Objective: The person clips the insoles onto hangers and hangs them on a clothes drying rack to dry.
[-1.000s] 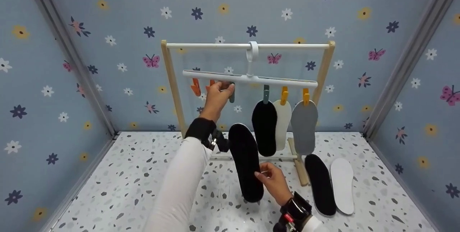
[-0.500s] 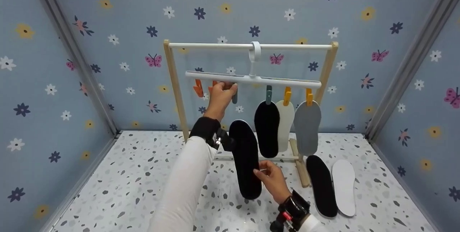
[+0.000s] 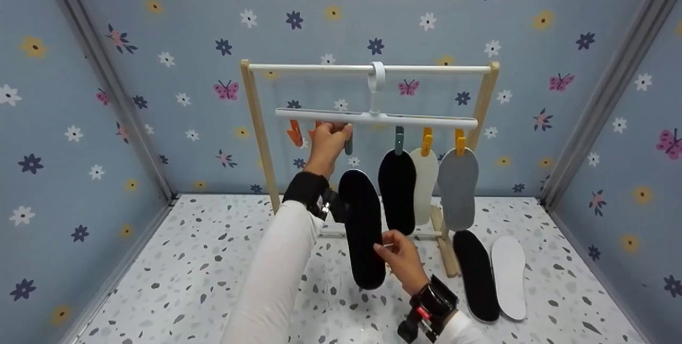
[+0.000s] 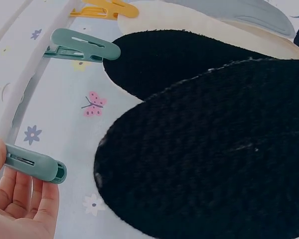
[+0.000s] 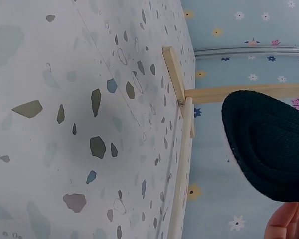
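Note:
My left hand (image 3: 326, 147) pinches the top of a grey-green clothes peg (image 4: 34, 163) that hangs from the white hanger bar (image 3: 415, 120). In the left wrist view that peg has nothing in its jaws. With thumb and fingers my right hand (image 3: 404, 259) holds a black insole (image 3: 363, 232) by its right edge, upright above the table and below the peg. The insole's toe end covers much of the left wrist view. To the right, another black insole (image 3: 397, 192) hangs from a second grey-green peg (image 3: 399, 140). Only some fingertips (image 5: 284, 221) show in the right wrist view.
A cream insole (image 3: 425, 187) and a grey insole (image 3: 458, 189) hang from yellow pegs. Orange pegs (image 3: 294, 132) are at the bar's left. A wooden-legged rack (image 3: 258, 136) carries the hanger. One black insole (image 3: 476, 275) and one white insole (image 3: 508, 277) lie on the speckled table.
My right hand has raised the black insole slightly, toward the peg in my left hand. The left hand stays at the peg, and the hanger bar has levelled a little.

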Action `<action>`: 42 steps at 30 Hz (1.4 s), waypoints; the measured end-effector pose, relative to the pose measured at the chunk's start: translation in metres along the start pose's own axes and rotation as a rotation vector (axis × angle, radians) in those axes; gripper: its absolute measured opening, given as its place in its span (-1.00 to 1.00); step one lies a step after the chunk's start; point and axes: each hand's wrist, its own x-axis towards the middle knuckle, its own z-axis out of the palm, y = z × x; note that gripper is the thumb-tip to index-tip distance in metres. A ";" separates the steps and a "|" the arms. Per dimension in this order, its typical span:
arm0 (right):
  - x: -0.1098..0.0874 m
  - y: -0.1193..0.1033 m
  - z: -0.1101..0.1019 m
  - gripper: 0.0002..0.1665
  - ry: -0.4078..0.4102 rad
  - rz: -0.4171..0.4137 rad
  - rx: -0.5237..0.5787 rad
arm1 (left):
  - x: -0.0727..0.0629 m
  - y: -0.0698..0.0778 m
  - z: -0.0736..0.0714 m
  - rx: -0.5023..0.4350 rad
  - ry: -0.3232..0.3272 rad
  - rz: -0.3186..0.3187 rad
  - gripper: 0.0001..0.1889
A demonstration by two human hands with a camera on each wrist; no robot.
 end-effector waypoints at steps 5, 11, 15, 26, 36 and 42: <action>-0.003 -0.025 0.002 -0.83 0.005 -0.020 -0.007 | 0.001 -0.001 0.002 0.012 0.016 0.009 -0.86; 0.001 -0.033 0.002 -0.85 0.013 -0.024 -0.022 | 0.001 -0.002 0.003 0.008 0.018 0.007 -0.85; 0.004 -0.033 0.001 -0.84 0.018 -0.020 -0.006 | -0.001 -0.001 0.003 0.013 0.009 0.010 -0.86; 0.022 -0.004 0.002 -0.81 0.025 -0.026 0.007 | 0.000 -0.001 0.003 0.039 0.017 0.029 -0.86; 0.025 -0.008 0.006 -0.81 0.027 -0.011 0.070 | -0.002 0.000 0.003 0.029 -0.016 -0.013 -0.81; 0.025 -0.010 0.009 -0.78 0.008 -0.028 0.090 | -0.002 -0.002 0.003 0.023 -0.010 0.001 -0.80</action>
